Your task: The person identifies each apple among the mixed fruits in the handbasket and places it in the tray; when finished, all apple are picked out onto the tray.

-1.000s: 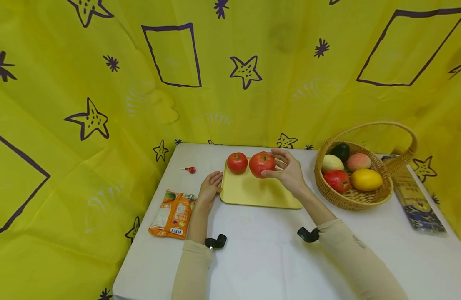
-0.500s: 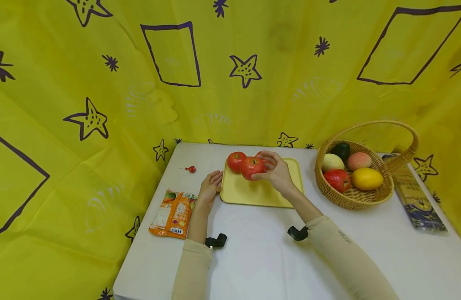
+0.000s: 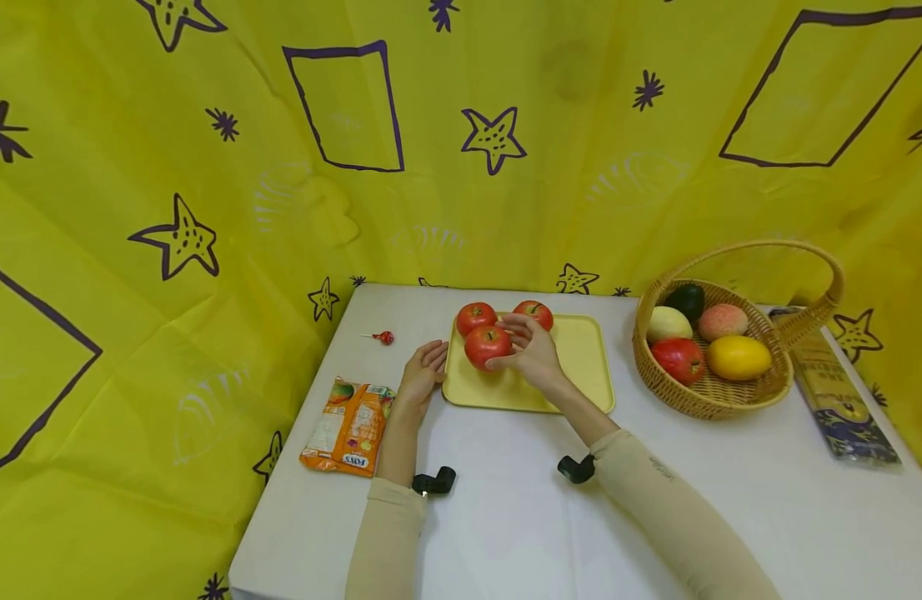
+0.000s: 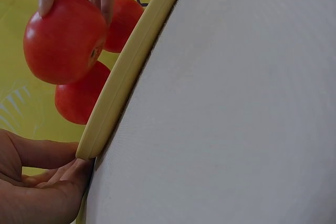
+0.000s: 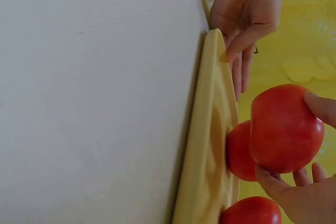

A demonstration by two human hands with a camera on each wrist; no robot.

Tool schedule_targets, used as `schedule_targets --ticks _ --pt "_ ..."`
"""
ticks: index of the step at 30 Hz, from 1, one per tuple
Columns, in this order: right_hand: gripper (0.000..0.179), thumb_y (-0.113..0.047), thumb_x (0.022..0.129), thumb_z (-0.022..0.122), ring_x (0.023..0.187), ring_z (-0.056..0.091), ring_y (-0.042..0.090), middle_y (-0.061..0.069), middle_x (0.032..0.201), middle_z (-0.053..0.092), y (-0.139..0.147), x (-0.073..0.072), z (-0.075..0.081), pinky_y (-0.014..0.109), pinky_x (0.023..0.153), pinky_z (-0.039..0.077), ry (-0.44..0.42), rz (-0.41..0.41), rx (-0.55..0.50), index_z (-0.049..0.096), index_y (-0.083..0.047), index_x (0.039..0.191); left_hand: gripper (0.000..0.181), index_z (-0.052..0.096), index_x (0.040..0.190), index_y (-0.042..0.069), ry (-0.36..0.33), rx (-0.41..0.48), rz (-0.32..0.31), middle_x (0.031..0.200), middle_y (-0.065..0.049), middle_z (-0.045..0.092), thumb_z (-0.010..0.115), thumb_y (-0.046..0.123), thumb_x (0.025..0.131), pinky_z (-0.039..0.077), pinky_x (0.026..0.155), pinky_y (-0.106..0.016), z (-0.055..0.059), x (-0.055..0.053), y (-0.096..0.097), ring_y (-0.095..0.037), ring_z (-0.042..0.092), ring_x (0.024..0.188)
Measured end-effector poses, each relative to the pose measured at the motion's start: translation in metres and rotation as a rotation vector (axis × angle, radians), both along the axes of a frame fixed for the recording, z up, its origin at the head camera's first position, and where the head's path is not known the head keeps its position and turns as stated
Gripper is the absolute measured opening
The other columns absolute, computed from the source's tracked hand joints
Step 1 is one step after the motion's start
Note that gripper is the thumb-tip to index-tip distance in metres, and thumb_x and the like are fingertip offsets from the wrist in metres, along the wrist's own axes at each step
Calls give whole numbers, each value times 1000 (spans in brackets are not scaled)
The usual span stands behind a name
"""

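Note:
My right hand point(image 3: 534, 360) grips a red apple point(image 3: 487, 348), thumb on its near side and fingers behind; the right wrist view shows this apple point(image 5: 286, 129) held over the tray. Two more red apples rest along the tray's back edge, one at the back left point(image 3: 475, 317) and one point(image 3: 534, 312) partly behind my right fingers. The yellow tray point(image 3: 581, 367) lies on the white table. At its left edge, my left hand point(image 3: 419, 379) holds the rim; in the left wrist view, the thumb and fingers pinch the tray's corner point(image 4: 89, 148).
A wicker basket point(image 3: 701, 404) of fruit stands on the right, its handle arching up. Behind it lies a long plastic packet point(image 3: 844, 417). On the left are an orange snack bag point(image 3: 348, 427) and a red lollipop point(image 3: 386, 337). A yellow patterned curtain point(image 3: 431, 217) backs the table.
My right hand has carried the apple leftward and slightly nearer, in front of the back-left apple. The other apple behind it has come into view. The left hand stays at the tray's edge.

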State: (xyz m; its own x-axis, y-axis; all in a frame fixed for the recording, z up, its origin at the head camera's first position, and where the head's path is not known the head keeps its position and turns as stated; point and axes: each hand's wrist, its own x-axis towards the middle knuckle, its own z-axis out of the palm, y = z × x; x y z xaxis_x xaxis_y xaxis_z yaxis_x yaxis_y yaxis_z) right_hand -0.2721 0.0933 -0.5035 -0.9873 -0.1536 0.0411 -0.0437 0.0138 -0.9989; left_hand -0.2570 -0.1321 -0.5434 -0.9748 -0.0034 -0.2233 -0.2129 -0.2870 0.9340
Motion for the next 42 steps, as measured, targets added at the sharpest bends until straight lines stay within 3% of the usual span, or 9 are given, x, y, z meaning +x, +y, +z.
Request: schedule_targets --ticks 22,28,36,42 --pt "76 10 68 91 134 58 34 14 139 62 -21 3 -25 46 117 46 9 -18 56 59 -3 136 79 36 156 -4 6 -16 0 161 -23 41 40 -31 82 33 125 -40 -2 0 3 -34 38 151" --pt "71 3 72 92 137 55 35 15 142 60 -19 6 -27 48 117 45 27 4 68 60 -3 134 78 36 156 -5 20 -16 7 160 -24 41 40 -31 82 33 125 -41 -2 1 3 -35 37 151" --pt "58 -6 82 88 133 57 39 24 138 63 -1 10 -16 50 116 46 35 -33 37 62 4 133 79 34 156 -7 25 -12 6 160 -27 40 39 -32 82 33 125 -42 -6 0 3 -37 36 151" --pt "49 -8 87 84 127 61 40 31 134 62 13 13 2 25 99 56 48 -75 18 64 6 130 79 35 155 -7 20 -7 19 159 -26 42 38 -32 81 33 125 -39 -2 1 4 -36 38 151"
